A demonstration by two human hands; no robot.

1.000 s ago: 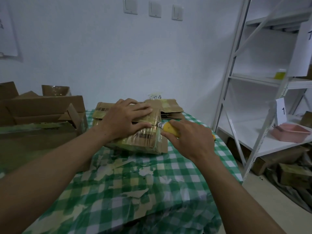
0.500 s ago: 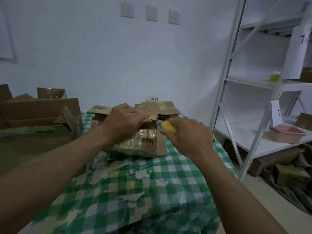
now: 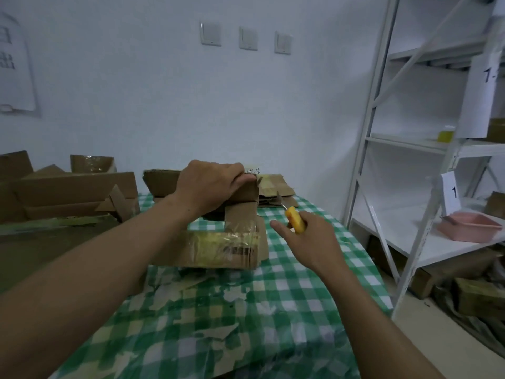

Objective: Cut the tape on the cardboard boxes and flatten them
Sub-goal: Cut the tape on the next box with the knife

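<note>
Hands both in view. The left hand (image 3: 209, 187) gripped the raised top flap of the box (image 3: 241, 214), fingers curled over the flap's far right edge. The box sat mid-table on a green checked cloth (image 3: 278, 291), with shiny tape (image 3: 218, 242) across its near face (top looked opened up). The right hand (image 3: 311, 242) was just right of the box, fingers wrapped round a yellow-handled knife (image 3: 295, 223), forefinger out, blade pointing to the far side. Flattened cardboard (image 3: 276, 188) lay behind the box. Open boxes (image 3: 68, 192) were piled at left. A white shelf (image 3: 410, 258) at right held a pink tray (image 3: 470, 227).
</note>
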